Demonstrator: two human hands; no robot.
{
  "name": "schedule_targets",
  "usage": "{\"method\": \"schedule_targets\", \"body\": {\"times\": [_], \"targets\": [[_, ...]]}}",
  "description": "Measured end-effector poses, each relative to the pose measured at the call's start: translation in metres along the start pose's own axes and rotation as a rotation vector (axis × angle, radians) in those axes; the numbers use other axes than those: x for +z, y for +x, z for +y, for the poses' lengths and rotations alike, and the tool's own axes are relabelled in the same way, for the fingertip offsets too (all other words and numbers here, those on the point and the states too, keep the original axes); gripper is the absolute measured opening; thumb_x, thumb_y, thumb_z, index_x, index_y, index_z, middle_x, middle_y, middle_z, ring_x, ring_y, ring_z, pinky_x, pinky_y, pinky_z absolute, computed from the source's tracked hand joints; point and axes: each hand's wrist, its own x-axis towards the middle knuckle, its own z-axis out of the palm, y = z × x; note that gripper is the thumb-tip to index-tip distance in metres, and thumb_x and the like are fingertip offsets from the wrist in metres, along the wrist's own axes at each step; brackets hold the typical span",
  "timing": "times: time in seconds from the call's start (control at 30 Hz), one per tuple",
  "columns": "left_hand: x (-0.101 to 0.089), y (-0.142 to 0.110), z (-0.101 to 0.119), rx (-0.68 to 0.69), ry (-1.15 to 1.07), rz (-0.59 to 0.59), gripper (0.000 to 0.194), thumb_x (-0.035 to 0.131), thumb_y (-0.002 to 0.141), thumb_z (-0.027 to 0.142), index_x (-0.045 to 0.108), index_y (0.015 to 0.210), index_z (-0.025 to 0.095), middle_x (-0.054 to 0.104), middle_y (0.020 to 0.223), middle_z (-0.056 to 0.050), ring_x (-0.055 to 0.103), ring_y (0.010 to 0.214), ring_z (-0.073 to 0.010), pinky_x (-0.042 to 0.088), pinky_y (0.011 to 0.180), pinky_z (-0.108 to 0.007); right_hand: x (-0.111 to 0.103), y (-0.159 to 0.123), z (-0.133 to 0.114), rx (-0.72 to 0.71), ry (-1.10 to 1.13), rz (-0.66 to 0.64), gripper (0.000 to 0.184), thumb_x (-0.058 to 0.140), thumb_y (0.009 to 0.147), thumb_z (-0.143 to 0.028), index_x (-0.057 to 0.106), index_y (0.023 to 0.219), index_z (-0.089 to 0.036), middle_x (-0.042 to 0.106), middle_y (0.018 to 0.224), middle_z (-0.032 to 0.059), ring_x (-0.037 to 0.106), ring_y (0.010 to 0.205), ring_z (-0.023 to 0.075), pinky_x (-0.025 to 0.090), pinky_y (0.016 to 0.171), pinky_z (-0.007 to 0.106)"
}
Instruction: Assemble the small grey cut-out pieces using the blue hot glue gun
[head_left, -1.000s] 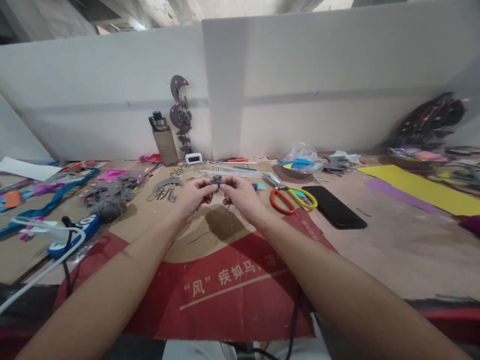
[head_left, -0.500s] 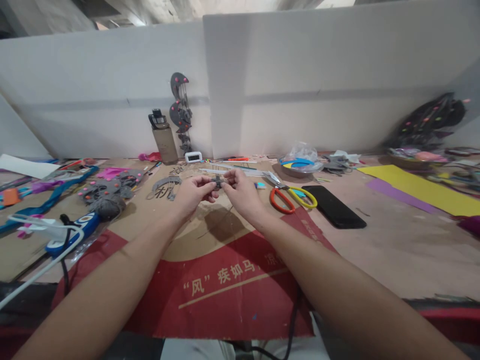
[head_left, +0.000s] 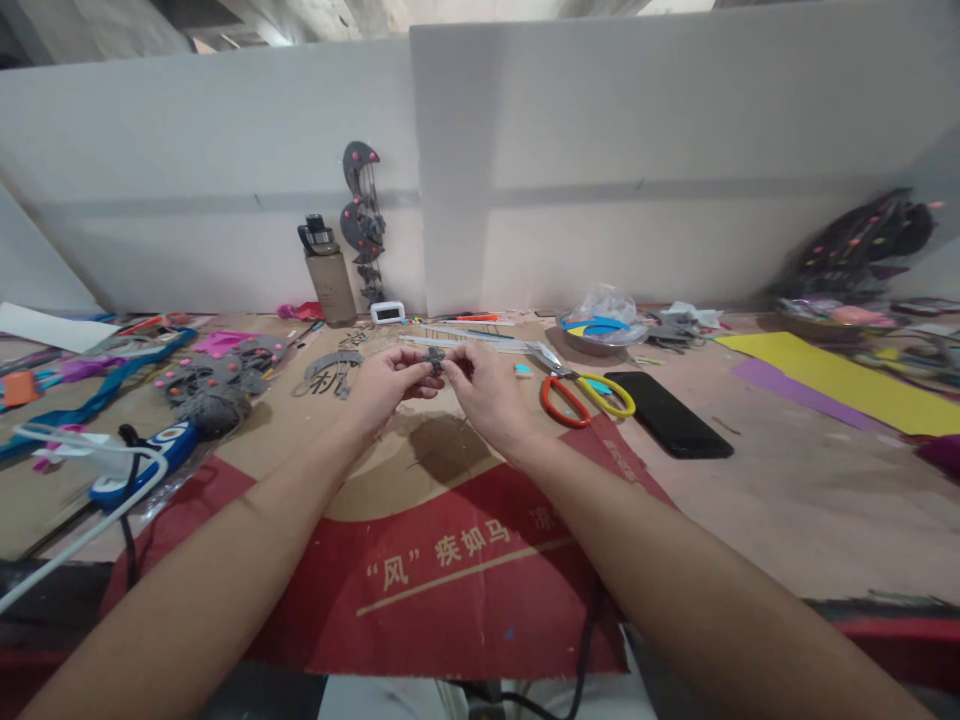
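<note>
Between my fingertips is a small dark grey piece (head_left: 433,357), shaped somewhat like a flower and too small to make out fully. My left hand (head_left: 391,383) pinches it from the left, thumb against fingers. From the other side my right hand (head_left: 480,385) grips its right edge the same way. Both hands hover over a red and brown cardboard sheet (head_left: 450,620) and cast a shadow on it. A grey curved cut-out (head_left: 335,368) lies on the cardboard left of my hands. Scissors (head_left: 586,393) with one red and one yellow handle rest to the right.
A black phone (head_left: 667,415) lies right of the scissors. A bottle (head_left: 330,280) and a small white clock (head_left: 387,313) stand at the back by a white board. Grey yarn (head_left: 215,410) and a blue power strip (head_left: 146,465) sit left. Yellow paper (head_left: 847,375) lies far right.
My fingers shift slightly around the small grey piece, and it turns a little between them. Both hands keep their hold. The thin strand beneath my right hand is harder to see now.
</note>
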Motion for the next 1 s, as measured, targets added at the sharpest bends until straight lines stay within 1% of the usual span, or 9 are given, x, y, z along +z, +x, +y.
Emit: {"method": "schedule_targets", "body": {"times": [0.17, 0.3, 0.37, 0.63, 0.77, 0.87, 1.0], "targets": [[0.0007, -0.0008, -0.0008, 0.029, 0.038, -0.015, 0.024, 0.073, 0.063, 0.024, 0.056, 0.077, 0.013, 0.064, 0.071, -0.003, 0.066, 0.067, -0.0162, 0.052, 0.059, -0.026, -0.0003, -0.0006, -0.0015, 0.023, -0.006, -0.004, 0.013, 0.048, 0.083, -0.027, 0.054, 0.075, -0.018, 0.059, 0.075, 0.0032, 0.050, 0.070, 0.0144, 0.036, 0.066, 0.028], [0.0000, -0.0008, -0.0007, 0.057, 0.117, -0.012, 0.023, 0.070, 0.065, 0.024, 0.055, 0.079, 0.014, 0.062, 0.065, -0.001, 0.065, 0.060, -0.0157, 0.045, 0.046, -0.021, -0.0009, -0.0012, -0.0024, 0.017, -0.018, -0.009, 0.015, 0.047, 0.083, -0.027, 0.054, 0.074, -0.018, 0.059, 0.074, 0.0026, 0.050, 0.069, 0.0138, 0.035, 0.065, 0.027], [-0.0003, -0.0004, -0.0009, 0.078, 0.130, -0.005, 0.023, 0.070, 0.065, 0.023, 0.055, 0.079, 0.014, 0.061, 0.063, -0.001, 0.064, 0.058, -0.0149, 0.042, 0.043, -0.020, -0.0015, -0.0013, -0.0030, 0.023, -0.025, -0.015, 0.015, 0.046, 0.083, -0.027, 0.054, 0.074, -0.018, 0.058, 0.074, 0.0024, 0.049, 0.068, 0.0136, 0.035, 0.064, 0.027], [0.0023, -0.0019, 0.0012, 0.079, 0.100, -0.009, 0.022, 0.071, 0.064, 0.024, 0.057, 0.077, 0.013, 0.063, 0.070, -0.003, 0.065, 0.066, -0.0152, 0.048, 0.055, -0.024, -0.0032, -0.0010, -0.0066, 0.069, -0.021, -0.066, 0.018, 0.046, 0.083, -0.027, 0.057, 0.073, -0.018, 0.060, 0.072, 0.0026, 0.048, 0.066, 0.0133, 0.033, 0.061, 0.027], [0.0031, -0.0022, 0.0015, 0.079, 0.085, -0.015, 0.022, 0.070, 0.064, 0.023, 0.057, 0.079, 0.013, 0.064, 0.070, -0.002, 0.064, 0.065, -0.0145, 0.050, 0.058, -0.025, -0.0032, -0.0008, -0.0072, 0.085, -0.006, -0.071, 0.019, 0.047, 0.083, -0.028, 0.059, 0.073, -0.018, 0.061, 0.071, 0.0029, 0.049, 0.064, 0.0133, 0.033, 0.061, 0.027], [0.0036, -0.0024, 0.0014, 0.089, 0.092, -0.021, 0.022, 0.070, 0.064, 0.022, 0.058, 0.081, 0.013, 0.064, 0.071, -0.003, 0.064, 0.064, -0.0136, 0.051, 0.060, -0.026, -0.0029, -0.0002, -0.0078, 0.129, 0.030, -0.079, 0.018, 0.048, 0.082, -0.028, 0.059, 0.071, -0.017, 0.060, 0.068, 0.0020, 0.048, 0.061, 0.0125, 0.033, 0.059, 0.026], [0.0056, -0.0041, 0.0032, 0.075, 0.100, -0.023, 0.020, 0.069, 0.065, 0.024, 0.061, 0.079, 0.011, 0.065, 0.076, -0.005, 0.064, 0.066, -0.0140, 0.052, 0.063, -0.027, -0.0022, 0.0001, -0.0085, 0.199, 0.069, -0.072, 0.018, 0.049, 0.079, -0.027, 0.057, 0.067, -0.017, 0.057, 0.062, -0.0005, 0.046, 0.056, 0.0111, 0.032, 0.056, 0.025]]}}
